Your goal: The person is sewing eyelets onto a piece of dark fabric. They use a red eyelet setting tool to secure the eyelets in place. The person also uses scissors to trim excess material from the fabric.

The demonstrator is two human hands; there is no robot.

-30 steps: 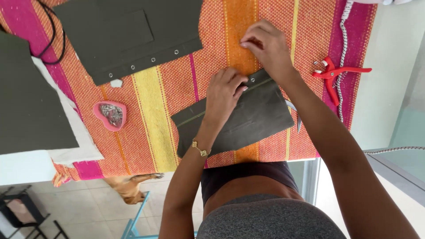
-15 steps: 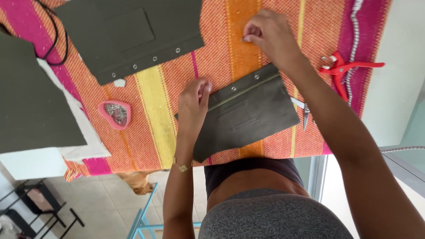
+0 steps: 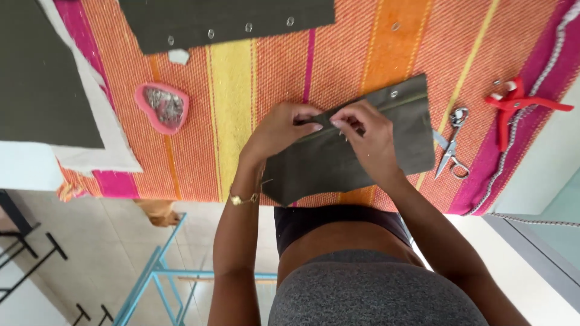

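Both hands are pinching the top edge of a dark green cloth pouch [image 3: 356,154], and that pouch is the landmark for everything else here. It lies flat on a striped woven cloth [image 3: 254,78] of orange, yellow and pink that covers the tabletop, close to the edge nearest the person. The left hand [image 3: 281,130] has its fingers closed in a tight grip on the pouch's top edge, near the middle. The right hand [image 3: 365,136] pinches the same edge just beside it, fingertips close together on the fabric. One shiny metal snap [image 3: 394,93] already sits in the pouch's top edge, out to the right of the hands. Whether a snap sits where the fingers pinch cannot be seen, because the fingers cover that spot. So the job looks partly done: one snap is in, and the edge under the hands may need more work. Right of the pouch lie small silver scissors [image 3: 450,145], and farther right sit red snap pliers [image 3: 516,108]. Left of the pouch is a pink heart-shaped dish [image 3: 162,107] with small metal bits. Above the pouch lies a bigger dark green panel [image 3: 229,18] with a row of snaps along its edge.
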